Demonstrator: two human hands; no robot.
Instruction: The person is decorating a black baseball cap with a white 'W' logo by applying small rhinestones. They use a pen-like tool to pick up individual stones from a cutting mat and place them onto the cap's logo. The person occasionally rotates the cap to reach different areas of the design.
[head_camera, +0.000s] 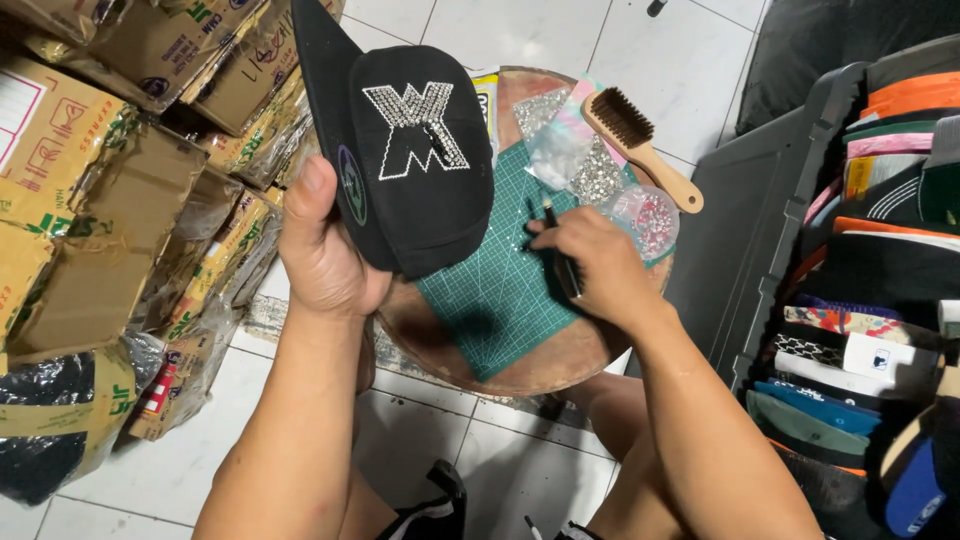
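Note:
My left hand (322, 245) holds up a black cap (400, 140) by its underside; the cap's front bears a letter shape set with small clear stones. My right hand (590, 265) grips a thin dark pen-like tool (562, 255), its tip down on the green cutting mat (495, 290). The mat lies on a small round wooden stool top (545, 365) between my knees.
A wooden brush (640, 145), clear bags of stones (570, 150) and a round dish of pink stones (645, 218) sit at the stool's far side. Cardboard boxes (110, 190) are stacked on the left. A dark bin of stacked caps (870, 300) stands on the right.

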